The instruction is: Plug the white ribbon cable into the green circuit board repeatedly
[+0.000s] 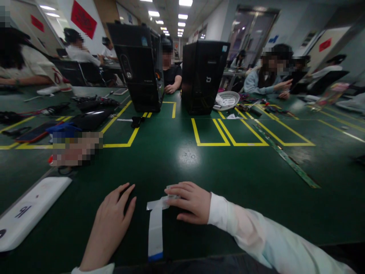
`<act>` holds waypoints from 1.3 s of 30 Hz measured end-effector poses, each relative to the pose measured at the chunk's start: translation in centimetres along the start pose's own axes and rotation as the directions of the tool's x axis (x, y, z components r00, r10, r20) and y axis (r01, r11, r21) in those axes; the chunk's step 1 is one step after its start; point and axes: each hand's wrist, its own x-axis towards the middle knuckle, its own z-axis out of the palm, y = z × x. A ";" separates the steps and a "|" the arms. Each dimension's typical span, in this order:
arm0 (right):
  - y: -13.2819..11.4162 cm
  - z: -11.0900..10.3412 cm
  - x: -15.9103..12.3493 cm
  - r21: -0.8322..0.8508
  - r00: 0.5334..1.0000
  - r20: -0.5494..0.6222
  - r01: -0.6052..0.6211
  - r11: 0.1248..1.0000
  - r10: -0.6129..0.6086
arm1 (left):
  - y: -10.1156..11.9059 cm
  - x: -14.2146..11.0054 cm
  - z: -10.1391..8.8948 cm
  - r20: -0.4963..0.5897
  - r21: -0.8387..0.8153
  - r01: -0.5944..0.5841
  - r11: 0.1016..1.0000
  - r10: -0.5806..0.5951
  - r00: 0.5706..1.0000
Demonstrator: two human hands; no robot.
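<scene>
A flat white ribbon cable (155, 228) with a blue end lies on the green table (182, 163) near the front edge, bent at its far end. My right hand (189, 201) rests over that bent end, fingers curled and pinching it against the table. My left hand (112, 222) lies flat on the table just left of the cable, fingers stretched out, holding nothing.
Two black computer towers (139, 61) (203, 76) stand at mid-table. A white device (27, 211) lies at the left, a long green strip (288, 160) at the right, a white basket (227, 100) behind. Cables and tools lie at far left. Several people sit around.
</scene>
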 end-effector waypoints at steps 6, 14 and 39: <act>4.4 -1.1 -1.9 -0.156 0.961 -0.079 -0.275 0.949 0.265 | 0.3 0.1 -0.4 0.050 0.002 0.046 0.999 -0.046 0.998; 15.0 -5.4 -10.3 -0.205 0.438 -0.369 -0.899 0.388 0.820 | 0.3 0.1 -0.4 0.043 0.013 0.031 0.999 -0.032 0.999; 18.5 -8.8 -20.6 0.110 -0.372 -0.543 -0.920 -0.375 0.753 | 0.3 0.0 -0.2 0.050 0.002 0.045 0.999 -0.045 0.998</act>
